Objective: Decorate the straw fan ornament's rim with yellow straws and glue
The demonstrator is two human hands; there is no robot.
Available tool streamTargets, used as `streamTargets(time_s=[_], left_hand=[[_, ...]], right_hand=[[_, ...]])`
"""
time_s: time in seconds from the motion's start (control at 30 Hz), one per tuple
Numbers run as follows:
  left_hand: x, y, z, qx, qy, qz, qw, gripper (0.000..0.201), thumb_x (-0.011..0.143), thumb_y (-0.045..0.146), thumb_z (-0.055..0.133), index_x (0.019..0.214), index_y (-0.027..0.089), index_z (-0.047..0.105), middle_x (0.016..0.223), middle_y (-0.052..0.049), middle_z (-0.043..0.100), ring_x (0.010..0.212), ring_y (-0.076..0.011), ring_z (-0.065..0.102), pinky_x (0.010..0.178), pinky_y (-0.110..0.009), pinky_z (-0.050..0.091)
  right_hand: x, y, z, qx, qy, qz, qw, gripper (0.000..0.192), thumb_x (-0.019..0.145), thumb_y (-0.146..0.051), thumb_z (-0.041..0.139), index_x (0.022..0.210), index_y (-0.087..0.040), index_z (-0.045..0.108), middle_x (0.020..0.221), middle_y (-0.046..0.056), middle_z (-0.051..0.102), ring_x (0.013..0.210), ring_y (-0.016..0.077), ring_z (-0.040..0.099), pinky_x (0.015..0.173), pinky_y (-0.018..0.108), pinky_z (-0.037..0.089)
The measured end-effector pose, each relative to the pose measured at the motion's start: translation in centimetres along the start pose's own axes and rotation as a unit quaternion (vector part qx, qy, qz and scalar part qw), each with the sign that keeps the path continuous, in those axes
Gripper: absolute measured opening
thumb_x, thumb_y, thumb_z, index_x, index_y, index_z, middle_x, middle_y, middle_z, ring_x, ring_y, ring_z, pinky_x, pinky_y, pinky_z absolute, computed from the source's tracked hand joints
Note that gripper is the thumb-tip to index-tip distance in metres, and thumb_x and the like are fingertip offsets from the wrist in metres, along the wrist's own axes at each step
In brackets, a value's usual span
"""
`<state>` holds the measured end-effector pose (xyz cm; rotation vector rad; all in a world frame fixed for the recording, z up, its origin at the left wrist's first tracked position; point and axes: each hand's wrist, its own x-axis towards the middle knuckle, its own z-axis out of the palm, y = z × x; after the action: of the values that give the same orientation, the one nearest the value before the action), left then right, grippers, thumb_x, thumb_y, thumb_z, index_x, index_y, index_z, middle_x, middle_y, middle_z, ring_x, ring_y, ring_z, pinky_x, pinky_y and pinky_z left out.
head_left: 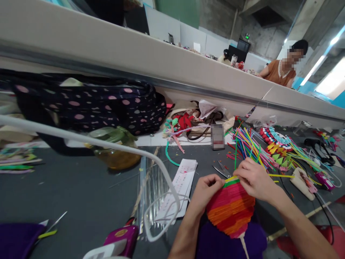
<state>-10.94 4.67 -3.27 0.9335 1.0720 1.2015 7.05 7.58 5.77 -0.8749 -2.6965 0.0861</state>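
A fan-shaped craft piece (231, 212), with rows of orange, red, pink and green strips and a thin pale stem, tilts above a purple pad (210, 241). Along its top edge runs a yellow strip (230, 178). My left hand (207, 190) pinches the upper left edge, thumb and finger at the left end of the yellow strip. At the upper right, my right hand (252, 176) is closed in a pinch on the yellow strip. Scissors (222, 172) lie just behind the piece. A bundle of coloured strips (250, 144) spreads behind my right hand.
A white cable (107, 144) arches across the left. Behind it are a dark spotted bag (107, 104) and a glass jar of amber liquid (115, 151). Printed paper (185, 172) and clear sticks lie left of my hands. A magenta glue gun (126, 237) is nearest me. A person (281, 73) is beyond the partition.
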Motion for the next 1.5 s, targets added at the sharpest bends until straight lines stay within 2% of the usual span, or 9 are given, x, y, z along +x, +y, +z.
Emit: streamTargets(time_s=[0.17, 0.5, 0.7, 1.5], left_hand=[[0.01, 0.00, -0.07, -0.004, 0.001, 0.007, 1.000, 0.022, 0.064, 0.031, 0.067, 0.053, 0.015, 0.058, 0.052, 0.002, 0.053, 0.052, -0.0100, 0.042, 0.053, -0.021, 0.031], [-0.10, 0.17, 0.03, 0.003, 0.009, 0.003, 1.000, 0.024, 0.064, 0.032, 0.065, 0.052, 0.015, 0.055, 0.050, 0.003, 0.050, 0.051, -0.0093, 0.040, 0.052, -0.021, 0.028], [-0.14, 0.24, 0.06, 0.009, 0.012, 0.004, 1.000, 0.019, 0.062, 0.030, 0.062, 0.051, 0.015, 0.056, 0.052, 0.003, 0.051, 0.052, -0.0097, 0.041, 0.052, -0.021, 0.029], [-0.09, -0.15, -0.05, 0.020, 0.018, 0.002, 1.000, 0.026, 0.065, 0.035, 0.065, 0.051, 0.015, 0.055, 0.048, 0.004, 0.048, 0.047, -0.0083, 0.037, 0.047, -0.020, 0.025]], right_hand=[[-0.30, 0.34, -0.04, 0.008, -0.001, 0.017, 1.000, 0.016, 0.084, -0.005, 0.050, 0.090, -0.018, 0.058, 0.087, 0.006, 0.060, 0.085, 0.0206, 0.049, 0.076, 0.033, 0.042], [-0.66, 0.07, -0.02, 0.001, -0.024, 0.017, 1.000, 0.022, 0.086, -0.003, 0.046, 0.092, -0.020, 0.060, 0.090, 0.005, 0.059, 0.085, 0.0173, 0.054, 0.072, 0.027, 0.041], [-0.68, 0.08, -0.24, -0.001, -0.032, 0.014, 0.999, 0.027, 0.082, -0.001, 0.047, 0.095, -0.019, 0.061, 0.093, 0.006, 0.059, 0.089, 0.0185, 0.053, 0.074, 0.028, 0.041], [-0.61, 0.40, 0.07, -0.012, -0.035, 0.006, 0.999, 0.027, 0.080, 0.002, 0.048, 0.092, -0.019, 0.061, 0.091, 0.007, 0.056, 0.089, 0.0203, 0.049, 0.072, 0.029, 0.041]])
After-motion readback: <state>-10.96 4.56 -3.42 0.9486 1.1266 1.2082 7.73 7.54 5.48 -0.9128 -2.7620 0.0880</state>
